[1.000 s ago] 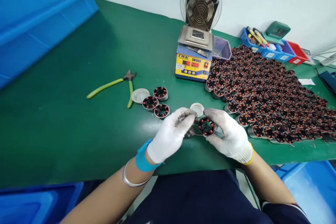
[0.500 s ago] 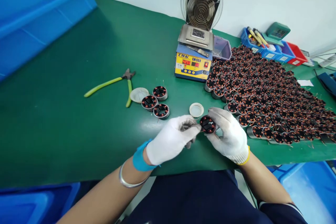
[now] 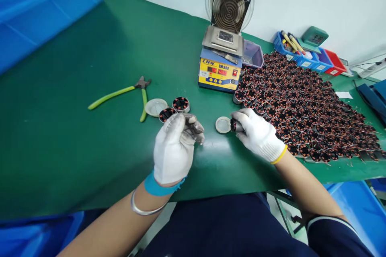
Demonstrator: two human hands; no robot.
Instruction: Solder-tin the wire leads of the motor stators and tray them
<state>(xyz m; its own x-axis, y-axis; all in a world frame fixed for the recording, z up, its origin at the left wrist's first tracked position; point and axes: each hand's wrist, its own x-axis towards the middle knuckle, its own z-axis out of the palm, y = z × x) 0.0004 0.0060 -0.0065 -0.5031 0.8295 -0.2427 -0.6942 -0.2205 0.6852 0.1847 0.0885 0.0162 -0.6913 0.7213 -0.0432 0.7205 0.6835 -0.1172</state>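
Note:
My right hand, in a white glove with grey fingertips, is closed around a motor stator with copper windings and a metal ring. That stator is tipped on its side beside a small white round lid. My left hand, also gloved, is turned with its stained fingers loosely curled; nothing shows between them. It hovers by two visible stators, one behind and one partly covered by the hand. The spot of a third stator there is hidden by this hand.
Green-handled cutters and a larger white lid lie to the left. A yellow-blue solder pot stands behind, with a fan. Many stators crowd the right side. A blue bin fills the far left.
My left hand has left the stator and moved left, over the small group. My right hand has tipped its stator sideways, towards the small lid. The view has shifted slightly.

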